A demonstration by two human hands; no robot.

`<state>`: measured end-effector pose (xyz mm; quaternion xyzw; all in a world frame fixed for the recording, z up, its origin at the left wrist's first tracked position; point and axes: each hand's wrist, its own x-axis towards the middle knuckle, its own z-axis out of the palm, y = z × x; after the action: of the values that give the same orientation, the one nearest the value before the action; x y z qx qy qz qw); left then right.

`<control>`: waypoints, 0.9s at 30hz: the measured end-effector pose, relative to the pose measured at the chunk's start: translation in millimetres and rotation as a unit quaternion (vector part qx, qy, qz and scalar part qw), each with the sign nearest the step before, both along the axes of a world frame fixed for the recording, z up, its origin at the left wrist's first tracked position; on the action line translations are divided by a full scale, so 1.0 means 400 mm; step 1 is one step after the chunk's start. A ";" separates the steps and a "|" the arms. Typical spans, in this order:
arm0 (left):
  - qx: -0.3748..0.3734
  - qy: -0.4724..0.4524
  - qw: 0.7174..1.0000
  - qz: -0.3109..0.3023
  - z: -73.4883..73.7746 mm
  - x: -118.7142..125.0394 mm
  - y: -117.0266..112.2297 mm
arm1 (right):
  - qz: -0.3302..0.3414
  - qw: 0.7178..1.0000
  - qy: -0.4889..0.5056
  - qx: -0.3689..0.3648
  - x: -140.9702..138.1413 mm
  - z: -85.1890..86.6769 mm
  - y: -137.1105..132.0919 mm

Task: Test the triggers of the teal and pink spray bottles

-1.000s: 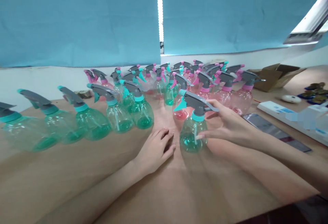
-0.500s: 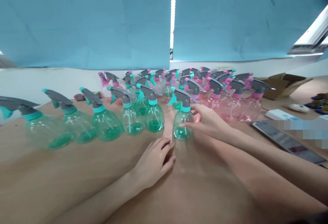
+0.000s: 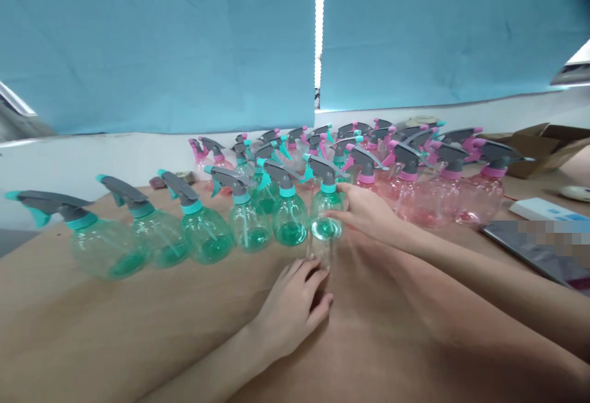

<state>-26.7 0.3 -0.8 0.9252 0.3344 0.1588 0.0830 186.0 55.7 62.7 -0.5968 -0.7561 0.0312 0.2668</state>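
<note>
My right hand (image 3: 366, 212) grips a teal spray bottle (image 3: 324, 215) with a grey trigger head, standing upright at the right end of a row of teal spray bottles (image 3: 203, 234) on the brown table (image 3: 138, 323). My left hand (image 3: 295, 305) rests flat on the table just in front of that bottle, fingers slightly curled and holding nothing. Behind stands a cluster of pink spray bottles (image 3: 442, 197) with grey heads.
More teal and pink bottles crowd the back middle (image 3: 286, 145). An open cardboard box (image 3: 544, 148) sits at the far right, with a white box (image 3: 544, 209) and a dark flat packet (image 3: 539, 249) nearer. Blue curtains (image 3: 161, 40) hang behind a white ledge.
My right hand has pushed the teal bottle away from me and leftward, up against the end of the teal row. My left hand has stayed on the table.
</note>
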 end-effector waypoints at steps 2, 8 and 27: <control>0.001 -0.004 1.000 0.000 0.000 -0.001 0.000 | -0.004 1.000 -0.001 0.003 -0.002 -0.005 0.007; -0.001 -0.005 1.000 0.002 -0.004 -0.002 0.001 | -0.006 1.000 0.006 0.019 0.000 -0.014 0.006; -0.013 -0.064 0.996 -0.065 0.004 0.134 0.060 | -0.084 0.993 0.084 0.015 0.170 -0.017 -0.026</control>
<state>26.7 24.4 0.9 0.9319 0.2696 0.2073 0.1262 254.1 45.3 56.0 -0.6495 -0.6784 0.0471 0.3401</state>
